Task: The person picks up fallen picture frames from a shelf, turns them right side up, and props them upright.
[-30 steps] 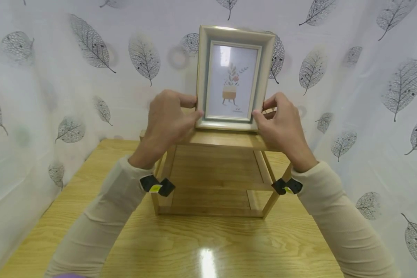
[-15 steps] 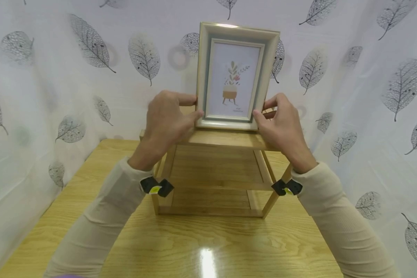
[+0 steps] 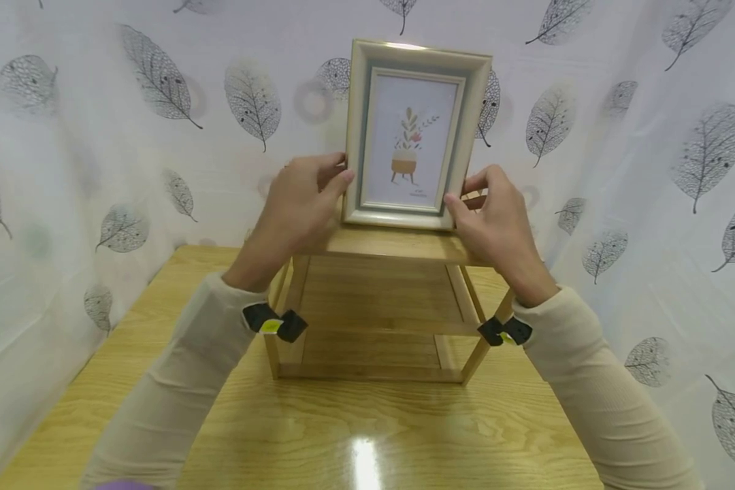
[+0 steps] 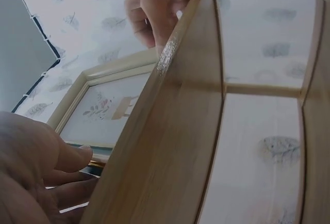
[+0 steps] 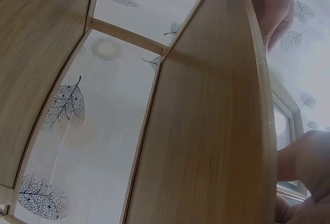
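A cream picture frame (image 3: 356,136) with a potted-plant print stands upright, leaning back slightly, on the top board of a wooden shelf rack (image 3: 392,245). My left hand (image 3: 303,197) holds the frame's left side edge, thumb in front and fingers bent at the side. At the lower right corner my right hand (image 3: 493,211) pinches the frame between thumb and fingers. In the left wrist view the left thumb (image 4: 77,157) lies against the frame's edge. The right wrist view shows only a sliver of the frame (image 5: 294,113) behind the top board; some fingertips are hidden.
The rack has lower boards (image 3: 367,350) and stands on a wood-grain table (image 3: 343,429). A white curtain (image 3: 208,41) printed with leaves hangs behind and on both sides. Black straps (image 3: 275,323) sit on both wrists.
First the frame's top tilted slightly, and the light reflection left its glass. Then my left hand slid a little up the left edge. The right hand stays nearly still.
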Demonstrator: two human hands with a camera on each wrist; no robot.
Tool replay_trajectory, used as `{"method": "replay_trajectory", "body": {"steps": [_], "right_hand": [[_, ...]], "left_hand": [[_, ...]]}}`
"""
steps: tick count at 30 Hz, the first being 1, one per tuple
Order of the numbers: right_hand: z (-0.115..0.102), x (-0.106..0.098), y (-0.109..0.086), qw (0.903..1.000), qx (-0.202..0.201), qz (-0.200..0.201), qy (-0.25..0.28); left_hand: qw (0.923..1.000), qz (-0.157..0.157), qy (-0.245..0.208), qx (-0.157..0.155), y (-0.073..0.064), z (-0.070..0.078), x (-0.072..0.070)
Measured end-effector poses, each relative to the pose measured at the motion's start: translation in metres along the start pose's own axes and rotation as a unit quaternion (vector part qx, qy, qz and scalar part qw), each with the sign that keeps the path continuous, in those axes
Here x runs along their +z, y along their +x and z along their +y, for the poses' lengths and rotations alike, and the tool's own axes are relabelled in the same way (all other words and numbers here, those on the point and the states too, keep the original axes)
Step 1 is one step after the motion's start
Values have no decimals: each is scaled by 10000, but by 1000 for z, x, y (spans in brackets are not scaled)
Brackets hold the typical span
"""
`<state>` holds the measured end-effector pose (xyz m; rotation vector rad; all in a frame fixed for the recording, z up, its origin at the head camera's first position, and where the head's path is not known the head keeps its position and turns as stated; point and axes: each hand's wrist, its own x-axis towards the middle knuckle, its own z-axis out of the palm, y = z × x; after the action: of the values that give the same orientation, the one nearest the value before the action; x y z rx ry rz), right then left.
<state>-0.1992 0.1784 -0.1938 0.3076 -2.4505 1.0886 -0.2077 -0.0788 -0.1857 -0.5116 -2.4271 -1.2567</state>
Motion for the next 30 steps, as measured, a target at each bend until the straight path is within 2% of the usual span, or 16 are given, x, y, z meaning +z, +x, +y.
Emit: {"method": "replay_trajectory", "body": {"steps": [4,11,21,30], "right_hand": [[1,2,0,10000,-77,17,20],[-1,2,-1,10000,-37,-42,52],[-1,4,1,9999,-84,-97,6],[1,2,0,9994,-185,102,-264]], "left_hand": [[9997,-128,-167,-114,1,1,2],[9986,-172,-382,-316,1,2,2],[9980,-178,-539,-284,-3,0,2],[9983,-178,-503,-250,-4,2,2]]}}
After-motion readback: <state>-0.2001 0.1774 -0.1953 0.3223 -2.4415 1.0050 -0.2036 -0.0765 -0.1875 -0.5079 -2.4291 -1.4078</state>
